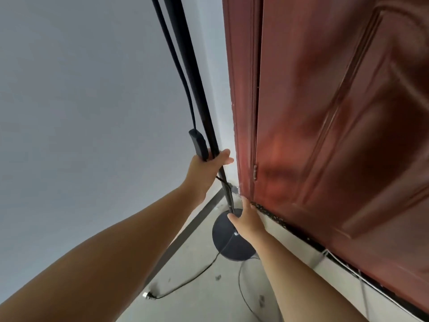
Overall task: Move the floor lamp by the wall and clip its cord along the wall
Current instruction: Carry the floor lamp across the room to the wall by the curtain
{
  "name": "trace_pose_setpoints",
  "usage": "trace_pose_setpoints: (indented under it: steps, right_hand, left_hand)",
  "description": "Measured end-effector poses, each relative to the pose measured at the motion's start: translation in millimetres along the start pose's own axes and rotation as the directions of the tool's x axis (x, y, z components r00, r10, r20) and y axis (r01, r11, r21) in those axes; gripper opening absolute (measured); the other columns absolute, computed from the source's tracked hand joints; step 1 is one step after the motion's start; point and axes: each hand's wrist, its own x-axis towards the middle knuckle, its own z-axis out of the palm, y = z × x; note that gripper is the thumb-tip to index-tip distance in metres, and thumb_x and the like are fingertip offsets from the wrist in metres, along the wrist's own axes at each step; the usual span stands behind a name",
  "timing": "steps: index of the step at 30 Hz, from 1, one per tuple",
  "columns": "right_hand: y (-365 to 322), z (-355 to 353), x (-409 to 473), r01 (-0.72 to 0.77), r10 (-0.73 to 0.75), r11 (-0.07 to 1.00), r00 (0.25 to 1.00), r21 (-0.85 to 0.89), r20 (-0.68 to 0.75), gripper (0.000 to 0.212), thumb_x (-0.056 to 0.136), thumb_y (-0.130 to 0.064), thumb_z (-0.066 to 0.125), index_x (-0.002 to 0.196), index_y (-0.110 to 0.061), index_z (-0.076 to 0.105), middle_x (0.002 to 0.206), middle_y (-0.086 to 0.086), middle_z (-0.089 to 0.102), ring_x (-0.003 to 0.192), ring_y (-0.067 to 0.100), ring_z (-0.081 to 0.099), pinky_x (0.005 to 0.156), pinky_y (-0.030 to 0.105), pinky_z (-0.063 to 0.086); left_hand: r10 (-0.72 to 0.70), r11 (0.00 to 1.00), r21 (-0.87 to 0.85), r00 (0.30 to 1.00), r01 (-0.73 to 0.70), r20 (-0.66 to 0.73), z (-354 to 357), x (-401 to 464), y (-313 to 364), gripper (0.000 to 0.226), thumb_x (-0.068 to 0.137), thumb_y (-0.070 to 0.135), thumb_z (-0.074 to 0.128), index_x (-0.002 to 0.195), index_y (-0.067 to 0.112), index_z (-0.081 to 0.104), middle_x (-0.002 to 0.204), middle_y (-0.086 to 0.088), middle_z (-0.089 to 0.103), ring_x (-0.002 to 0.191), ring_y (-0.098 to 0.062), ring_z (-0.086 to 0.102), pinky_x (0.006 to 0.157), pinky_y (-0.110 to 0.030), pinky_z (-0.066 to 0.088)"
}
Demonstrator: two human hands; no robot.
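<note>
- Floor lamp pole (204,108) stands in the corner between the grey wall (81,89) and the red door (336,135); its round base (222,238) rests on the floor (204,293) just beside the door's lower edge.
- Left hand (204,173) is closed round the pole and the dangling switch block (199,145); right hand (248,219) is low at the foot of the pole, fingers part open, touching it; a firm grasp cannot be confirmed.
- Judgement: keep the pole upright and slide the base, not tip it; free the switch block before shifting.
- Cord (197,282) lies loose on the floor, plug (146,295) near the skirting (185,233); snag risk under the base.
- Room: tight at the door side; open floor toward the viewer.
</note>
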Motion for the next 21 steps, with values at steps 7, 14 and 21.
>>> trace_pose_setpoints:
  steps: [7,14,21]
  right_hand:
    - [21,38,22,-0.122,0.119,0.993,0.982,0.009,0.144,0.020,0.087,-0.025,0.052,0.069,-0.016,0.050,0.072,0.002,0.054,0.071,0.022,0.051,0.066,0.027,0.038]
    - [63,3,4,-0.347,0.357,0.932,0.928,-0.104,0.107,0.046,0.096,-0.031,0.044,0.128,0.002,0.047,0.125,0.019,0.061,0.112,0.029,0.059,0.095,0.035,0.046]
    - [-20,-35,23,0.156,-0.079,0.635,0.987,0.757,-0.138,0.026,0.089,-0.017,0.055,0.065,-0.021,0.065,0.073,0.002,0.073,0.079,0.018,0.074,0.070,0.024,0.058]
  left_hand:
    - [0.076,0.992,0.106,0.997,-0.075,-0.002,11,16,-9,0.035,0.092,0.034,0.046,0.065,0.011,0.045,0.056,0.001,0.044,0.060,-0.013,0.045,0.056,-0.013,0.040]
    - [0.028,0.993,0.115,0.999,-0.026,-0.017,9,18,2,0.031,0.090,0.028,0.045,0.066,0.008,0.047,0.058,-0.005,0.043,0.067,-0.019,0.045,0.058,-0.020,0.037]
    - [0.011,0.994,0.106,0.999,-0.006,-0.046,8,20,9,0.027,0.088,0.022,0.044,0.066,0.008,0.047,0.061,-0.010,0.037,0.066,-0.020,0.039,0.057,-0.023,0.032]
